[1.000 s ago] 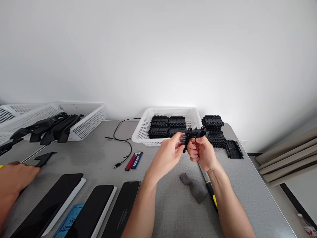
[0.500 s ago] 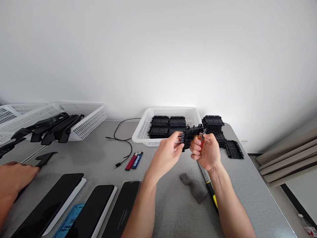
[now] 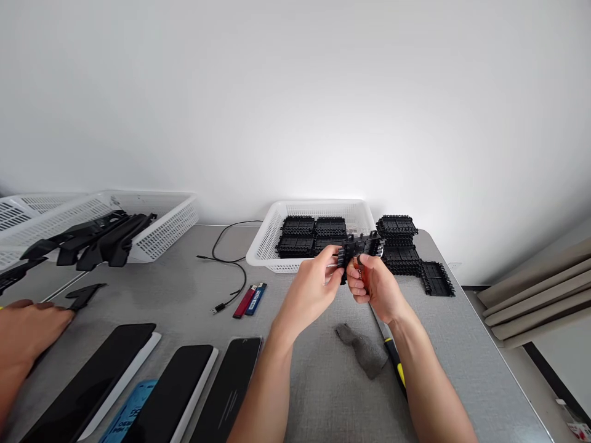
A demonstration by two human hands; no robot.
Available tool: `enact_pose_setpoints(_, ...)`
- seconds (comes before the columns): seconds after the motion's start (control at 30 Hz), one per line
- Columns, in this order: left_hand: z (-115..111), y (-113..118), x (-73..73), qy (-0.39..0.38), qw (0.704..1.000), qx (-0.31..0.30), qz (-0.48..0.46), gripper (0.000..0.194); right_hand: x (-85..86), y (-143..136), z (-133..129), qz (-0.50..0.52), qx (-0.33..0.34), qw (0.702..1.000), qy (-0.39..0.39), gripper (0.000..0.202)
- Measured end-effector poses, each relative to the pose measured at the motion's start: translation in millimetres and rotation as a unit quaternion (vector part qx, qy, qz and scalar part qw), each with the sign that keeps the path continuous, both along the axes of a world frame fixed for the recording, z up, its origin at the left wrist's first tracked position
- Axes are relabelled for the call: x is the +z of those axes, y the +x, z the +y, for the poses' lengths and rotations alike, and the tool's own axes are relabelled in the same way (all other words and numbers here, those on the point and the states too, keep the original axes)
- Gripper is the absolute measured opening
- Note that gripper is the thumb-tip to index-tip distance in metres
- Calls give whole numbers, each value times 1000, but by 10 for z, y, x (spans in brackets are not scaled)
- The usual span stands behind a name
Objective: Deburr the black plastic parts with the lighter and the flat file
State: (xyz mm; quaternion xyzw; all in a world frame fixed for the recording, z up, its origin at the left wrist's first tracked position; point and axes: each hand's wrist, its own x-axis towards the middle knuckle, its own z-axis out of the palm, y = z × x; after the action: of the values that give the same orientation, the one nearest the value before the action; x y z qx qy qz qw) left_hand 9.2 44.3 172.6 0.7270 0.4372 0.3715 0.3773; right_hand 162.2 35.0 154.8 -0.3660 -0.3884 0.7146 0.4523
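My left hand (image 3: 316, 283) pinches the left edge of a black ridged plastic part (image 3: 362, 245), raised above the table in front of a white basket. Closed around an orange lighter (image 3: 359, 266), my right hand (image 3: 376, 283) holds it close against the part's near face. Whether the lighter burns cannot be seen. The white basket (image 3: 261, 249) contains several similar black parts (image 3: 298, 226). More of them stand in stacks (image 3: 398, 229) to its right, with a single flat one (image 3: 438, 279) beside the stacks.
Below my hands lie a grey cloth (image 3: 364, 351) and a yellow-black handled tool (image 3: 394, 360). Phones (image 3: 173, 394), two lighters (image 3: 249, 300) and a cable (image 3: 231, 261) lie to the left. Another person's hand (image 3: 32, 332) grips a black part near a basket (image 3: 168, 231) of long black pieces.
My right hand has moved slightly left with the lighter, across the black part's near face. My left hand keeps its hold on the part, almost unmoved.
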Motion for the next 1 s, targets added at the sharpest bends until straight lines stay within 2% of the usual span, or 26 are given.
enact_pose_setpoints(0.07, 16, -11, -18, -4, 999, 25, -25, 21, 25, 18, -41, 5, -5, 1000, 30, 45)
enact_pose_setpoints(0.13, 41, -25, -42, -16, 996, 58, -71, 18, 41, 31, -72, 19, -52, 996, 72, 44)
enact_pose_setpoints(0.2, 69, -41, -61, -36, 986, 85, -141, 22, 34, 34, -74, 26, -139, 983, 112, 40)
enact_pose_setpoints(0.3, 95, -60, -66, -82, 961, 98, -247, 42, -26, 29, -15, -5, -267, 953, 140, 41)
enact_pose_setpoints(0.37, 95, -65, -58, -110, 949, 80, -286, 54, -80, 22, 40, -39, -288, 947, 135, 42)
enact_pose_setpoints(0.43, 83, -63, -46, -124, 942, 56, -307, 62, -121, 18, 82, -62, -267, 954, 120, 41)
enact_pose_setpoints(0.53, 61, -66, -23, -128, 944, 34, -301, 68, -129, 36, 105, -77, -268, 955, 98, 45)
enact_pose_setpoints(0.63, 53, -88, 2, -134, 957, 14, -257, 57, -97, 107, 112, -84, -328, 935, 102, 46)
enact_pose_setpoints(0.73, 64, -110, 2, -131, 968, 33, -212, 52, -73, 213, 132, -102, -366, 916, 127, 49)
enact_pose_setpoints(0.87, 83, -120, -24, -127, 977, 68, -158, 50, -80, 314, 155, -133, -373, 905, 156, 53)
enact_pose_setpoints(1.0, 86, -143, -3, -128, 984, 13, -121, 37, -100, 349, 159, -137, -389, 893, 181, 46)
